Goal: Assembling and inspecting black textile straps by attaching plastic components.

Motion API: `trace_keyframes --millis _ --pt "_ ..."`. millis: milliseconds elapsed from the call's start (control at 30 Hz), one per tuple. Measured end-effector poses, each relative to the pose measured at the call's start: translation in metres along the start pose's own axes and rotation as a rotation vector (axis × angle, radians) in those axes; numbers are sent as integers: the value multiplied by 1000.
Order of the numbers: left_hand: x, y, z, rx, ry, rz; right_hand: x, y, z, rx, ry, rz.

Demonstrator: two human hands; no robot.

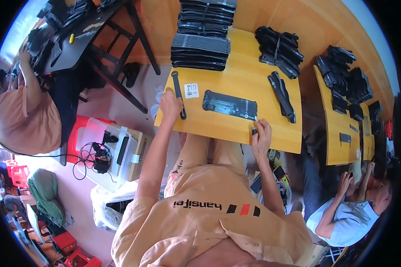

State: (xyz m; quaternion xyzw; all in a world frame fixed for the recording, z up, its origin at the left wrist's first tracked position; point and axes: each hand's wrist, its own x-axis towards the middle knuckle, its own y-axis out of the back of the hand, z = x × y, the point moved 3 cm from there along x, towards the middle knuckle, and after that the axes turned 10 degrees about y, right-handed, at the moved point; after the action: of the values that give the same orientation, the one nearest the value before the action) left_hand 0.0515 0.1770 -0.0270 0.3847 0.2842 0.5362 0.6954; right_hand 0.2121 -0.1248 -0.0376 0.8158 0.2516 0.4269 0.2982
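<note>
On the yellow table in front of me lies a flat, shiny black package [230, 105], with white print at its right end. To its left, my left hand [170, 106] has its fingers curled against a narrow black strap [177, 84], which lies lengthwise on the tabletop. A small white printed label [191, 91] sits between strap and package. At the front edge, my right hand [262, 137] is closed, with a small black piece [254, 131] at its thumb; its exact kind cannot be made out. The hand is just below the package's right corner.
Tall stacks of flat black packs [200, 51] stand at the table's back left. Bundled black straps [278, 51] lie at the back right, with loose black straps [281, 97] nearer. A clear bin with cables [100, 155] is at left. Other people sit on both sides.
</note>
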Motion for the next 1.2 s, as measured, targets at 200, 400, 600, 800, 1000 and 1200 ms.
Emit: trace_keyframes --millis 200,400,600,800,1000,1200 --pt "5 2 3 -49 36 7 3 4 -1 38 10 37" --pt "-5 -3 1 -38 9 99 -1 2 5 90 -44 64" --pt "12 7 -10 -74 102 69 -1 2 5 73 -52 62" --pt "7 13 -25 -106 191 76 1 4 1 50 -33 64" --pt "0 15 -62 -519 294 -78 -1 5 2 184 -113 108" --pt "-88 46 26 -1243 207 -319 34 -4 -92 742 -157 -4"
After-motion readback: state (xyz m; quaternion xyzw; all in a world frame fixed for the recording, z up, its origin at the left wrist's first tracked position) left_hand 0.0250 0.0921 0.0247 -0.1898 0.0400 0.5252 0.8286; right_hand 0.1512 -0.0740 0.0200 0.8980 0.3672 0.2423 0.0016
